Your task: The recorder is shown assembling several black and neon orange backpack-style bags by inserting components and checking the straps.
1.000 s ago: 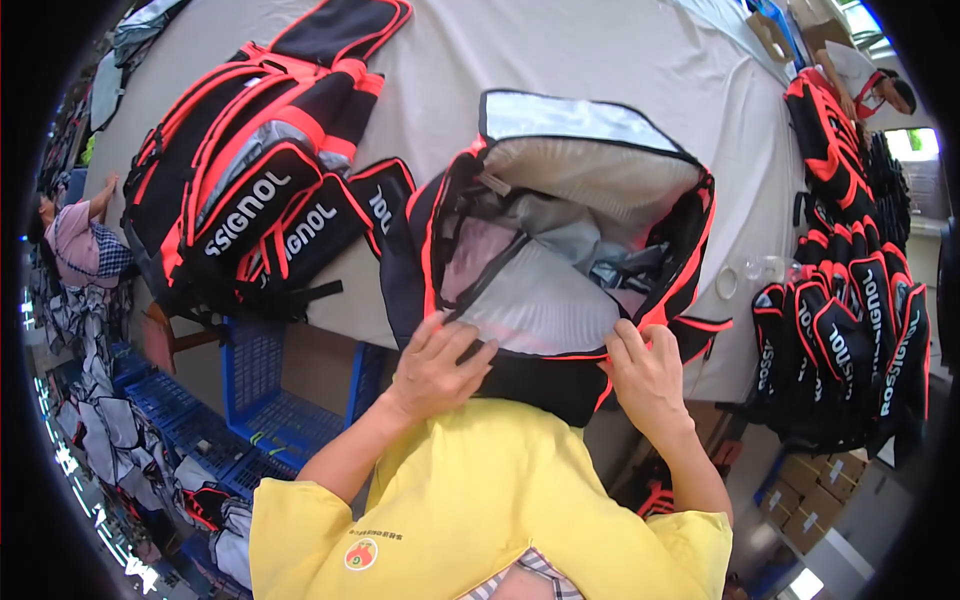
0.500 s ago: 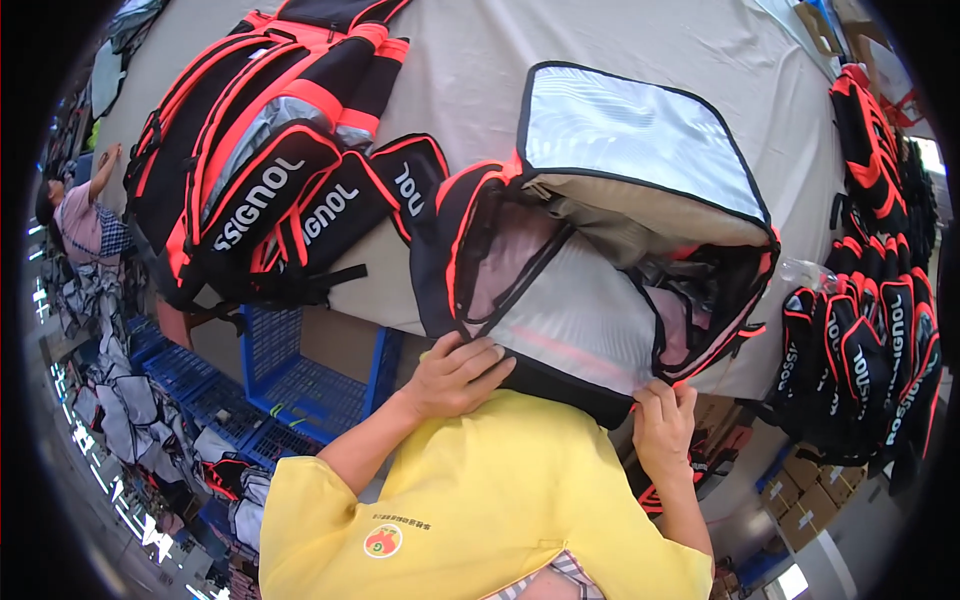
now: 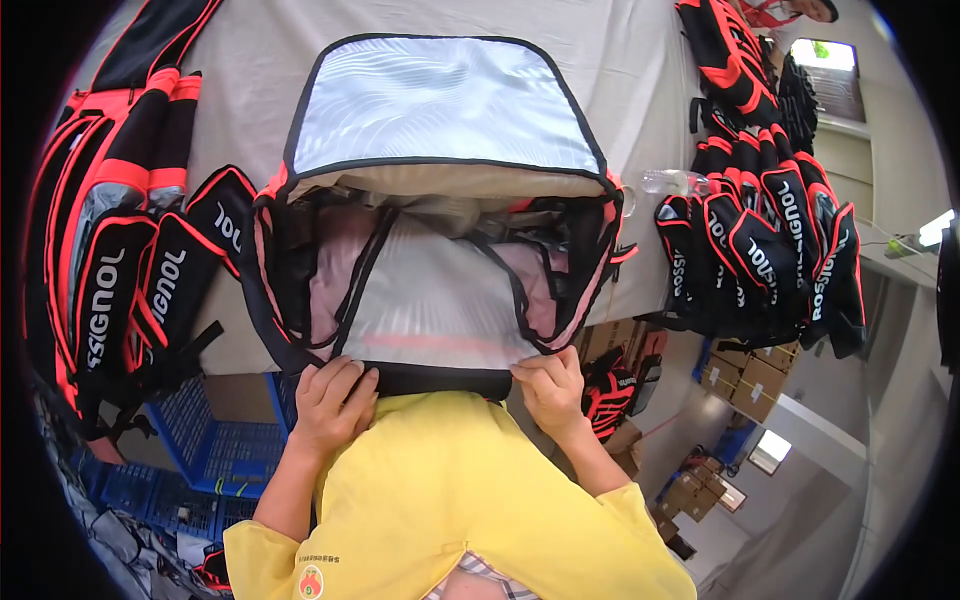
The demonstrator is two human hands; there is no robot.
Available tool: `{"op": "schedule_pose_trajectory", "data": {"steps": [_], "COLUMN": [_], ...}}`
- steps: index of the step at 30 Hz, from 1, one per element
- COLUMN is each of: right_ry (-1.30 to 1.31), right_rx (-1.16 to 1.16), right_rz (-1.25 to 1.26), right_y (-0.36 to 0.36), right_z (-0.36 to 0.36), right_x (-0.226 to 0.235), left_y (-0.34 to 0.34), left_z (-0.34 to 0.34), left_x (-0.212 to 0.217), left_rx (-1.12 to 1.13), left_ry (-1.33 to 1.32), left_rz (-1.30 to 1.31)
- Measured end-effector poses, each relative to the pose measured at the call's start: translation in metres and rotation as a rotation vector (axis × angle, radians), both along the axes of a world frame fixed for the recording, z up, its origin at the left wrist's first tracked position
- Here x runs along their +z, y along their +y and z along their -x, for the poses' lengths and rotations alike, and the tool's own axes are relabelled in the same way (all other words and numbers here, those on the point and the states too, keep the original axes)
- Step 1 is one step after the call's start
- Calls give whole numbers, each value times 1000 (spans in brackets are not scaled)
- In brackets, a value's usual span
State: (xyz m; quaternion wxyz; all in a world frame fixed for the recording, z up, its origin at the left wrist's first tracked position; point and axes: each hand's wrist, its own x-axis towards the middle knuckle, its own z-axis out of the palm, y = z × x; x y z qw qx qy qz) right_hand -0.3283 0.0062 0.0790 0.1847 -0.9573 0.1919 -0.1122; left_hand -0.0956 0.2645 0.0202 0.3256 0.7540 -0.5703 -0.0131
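Note:
A black backpack with orange-red piping lies wide open on the table in front of me. Its silvery-lined flap is folded back away from me, and the pale grey lining inside shows, with pinkish side panels and black binding. My left hand is closed, fingers curled over the near rim at the left corner. At the right corner of that same black edge, my right hand pinches the fabric between thumb and fingers. The near edge rests against my yellow shirt.
More black and orange-red backpacks lie at the left, and others sit along the right edge of the pale-covered table. A clear plastic bottle lies nearby. Blue crates stand below left, cardboard boxes below right. Another person is at top right.
My view has swung right, so the backpack appears further left and squarer to me. Both hands keep their hold on its near edge. The person at the far left has left the view.

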Motion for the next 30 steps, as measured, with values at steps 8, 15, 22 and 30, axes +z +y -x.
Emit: {"op": "schedule_pose_trajectory", "data": {"steps": [8,15,22,30], "right_ry": [70,-202,-36,743], "right_rx": [70,-264,-390,-172], "right_rz": [39,262,-176,-877], "right_y": [-32,-91,16,18], "right_z": [-18,-94,-10,9], "right_x": [7,22,-14,-2], "left_y": [-28,-179,-153,-156], "left_z": [-30,-119,-60,-65], "left_x": [-2,40,-68,-113], "left_rx": [-112,262,-17,-68], "left_ry": [-121,-241,18,198], "left_rz": [66,176,-390,-632]}}
